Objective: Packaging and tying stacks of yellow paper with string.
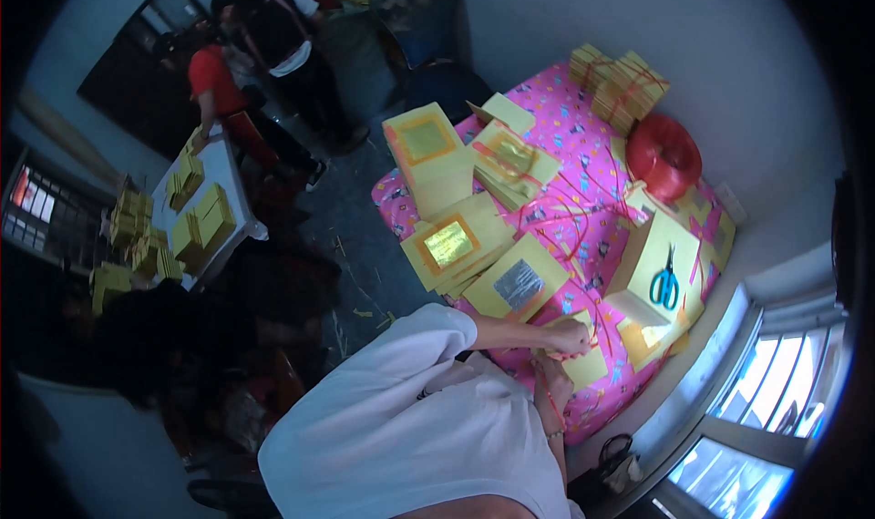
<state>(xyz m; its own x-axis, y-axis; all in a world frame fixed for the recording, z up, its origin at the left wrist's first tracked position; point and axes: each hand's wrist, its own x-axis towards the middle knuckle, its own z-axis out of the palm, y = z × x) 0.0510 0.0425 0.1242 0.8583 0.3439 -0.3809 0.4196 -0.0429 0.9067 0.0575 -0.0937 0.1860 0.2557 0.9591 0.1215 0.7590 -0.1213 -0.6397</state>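
My left hand [570, 337] is closed in a fist over a small stack of yellow paper [588, 366] at the table's near edge. A strand of red plastic string [594, 323] runs up from that fist. My right hand [553, 382] is curled just below it, against the same stack, and more red string hangs along its wrist. The fingertips of both hands are partly hidden. Beyond them lie a yellow paper stack with a silver square [519, 285] and another with a gold square [448, 245].
Teal-handled scissors [665, 287] lie on a tall yellow paper block [638, 268]. A red string roll [663, 157] and tied yellow bundles [620, 86] sit on the pink patterned tablecloth [597, 191]. Two people stand by a white table [239, 218] at the far left.
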